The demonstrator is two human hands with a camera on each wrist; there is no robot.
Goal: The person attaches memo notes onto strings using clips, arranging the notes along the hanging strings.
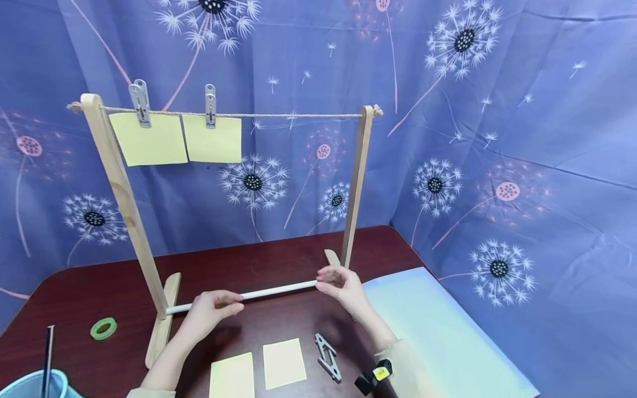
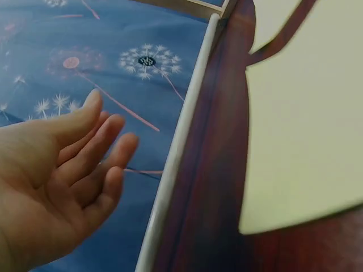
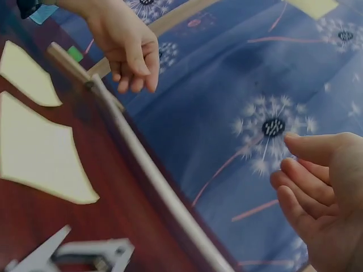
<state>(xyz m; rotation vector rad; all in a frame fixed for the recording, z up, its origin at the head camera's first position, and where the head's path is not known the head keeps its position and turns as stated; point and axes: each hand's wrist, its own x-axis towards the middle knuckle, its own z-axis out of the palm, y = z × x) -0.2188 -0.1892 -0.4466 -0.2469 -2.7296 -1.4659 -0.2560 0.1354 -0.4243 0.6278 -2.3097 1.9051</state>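
Between your two hands runs the white rod (image 1: 278, 291) of the wooden stand (image 1: 355, 182), low and nearest your fingertips; it seems to be there to brace the posts apart. From above, your left hand (image 1: 206, 315) and right hand (image 1: 343, 290) look as if they touch it, but the wrist views show a gap. Fingers on both sides are loosely curved and parted, holding nothing.

Above and beyond your left fingers, a left clip (image 1: 141, 103) and a right clip (image 1: 210, 106) pinch two yellow notes (image 1: 149, 141) to the cord (image 1: 298, 115), apparently so they hang without being held. Nearer you than the fingers, two loose notes (image 1: 283, 364) and a loose clip (image 1: 328, 358) lie on the worktop (image 1: 239, 268), probably kept within easy reach.

Your right hand and forearm partly hide the stand's right foot, so its full shape is unclear. Whether that loose clip is one or two lying together, you cannot tell. Far left of your left fingers, the blue cup (image 1: 59, 378) is cut off, its contents mostly unseen; the nearer loose note also runs out of the head view.
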